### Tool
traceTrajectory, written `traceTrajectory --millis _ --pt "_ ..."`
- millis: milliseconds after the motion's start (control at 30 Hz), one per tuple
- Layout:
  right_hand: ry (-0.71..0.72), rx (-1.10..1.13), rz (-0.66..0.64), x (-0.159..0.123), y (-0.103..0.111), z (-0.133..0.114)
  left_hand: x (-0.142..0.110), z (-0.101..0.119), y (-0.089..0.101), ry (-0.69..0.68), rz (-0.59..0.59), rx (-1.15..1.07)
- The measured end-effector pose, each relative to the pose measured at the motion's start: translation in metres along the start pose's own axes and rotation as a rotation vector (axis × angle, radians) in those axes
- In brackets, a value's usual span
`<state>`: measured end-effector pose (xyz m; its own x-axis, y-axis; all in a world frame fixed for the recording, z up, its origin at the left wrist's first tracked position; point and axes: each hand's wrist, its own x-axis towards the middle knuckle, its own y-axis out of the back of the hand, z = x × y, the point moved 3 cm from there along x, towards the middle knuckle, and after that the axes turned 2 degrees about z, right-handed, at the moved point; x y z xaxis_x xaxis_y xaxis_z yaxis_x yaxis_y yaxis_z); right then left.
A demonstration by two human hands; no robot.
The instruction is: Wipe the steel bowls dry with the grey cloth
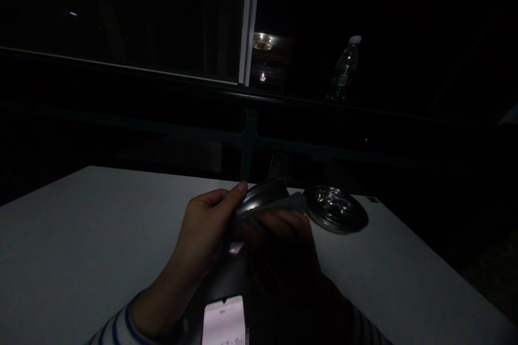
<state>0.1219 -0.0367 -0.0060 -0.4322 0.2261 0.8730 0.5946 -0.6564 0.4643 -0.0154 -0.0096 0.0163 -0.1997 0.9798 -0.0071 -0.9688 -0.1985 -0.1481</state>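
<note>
My left hand [210, 223] grips the rim of a shiny metal bowl [265, 192], thumb on top, and the bowl is tilted up above the table. In my right hand [283, 242] is a grey cloth [289, 203], pressed against the bowl's near side. The fingers of this hand are in deep shadow and partly blurred. To the right of it, a stack of metal bowls [338, 209] rests on the table. Below my hands lies a phone [224, 321] with its screen lit.
The white table [101, 237] ends just beyond the bowls, and its right edge slants toward me. Past it, a plastic bottle [345, 70] with a white cap stands on a dark ledge beside a pale window frame [248, 21]. Most of the background is too dark to make out.
</note>
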Motion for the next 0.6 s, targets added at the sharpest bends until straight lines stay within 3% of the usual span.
traceTrajectory --millis 200,367,433,600 --pt "-0.242 0.000 0.084 0.004 0.003 0.020 0.001 -0.004 -0.001 -0.010 -0.020 0.039" --pt "-0.021 0.002 -0.037 0.002 -0.002 -0.001 0.002 -0.008 -0.003 0.007 -0.041 0.042" --pt "-0.008 0.010 -0.037 0.001 -0.003 0.000 0.003 -0.008 -0.003 0.007 -0.036 0.056" --pt "-0.289 0.043 0.123 0.002 0.003 0.025 -0.001 -0.007 -0.005 0.048 -0.029 0.029"
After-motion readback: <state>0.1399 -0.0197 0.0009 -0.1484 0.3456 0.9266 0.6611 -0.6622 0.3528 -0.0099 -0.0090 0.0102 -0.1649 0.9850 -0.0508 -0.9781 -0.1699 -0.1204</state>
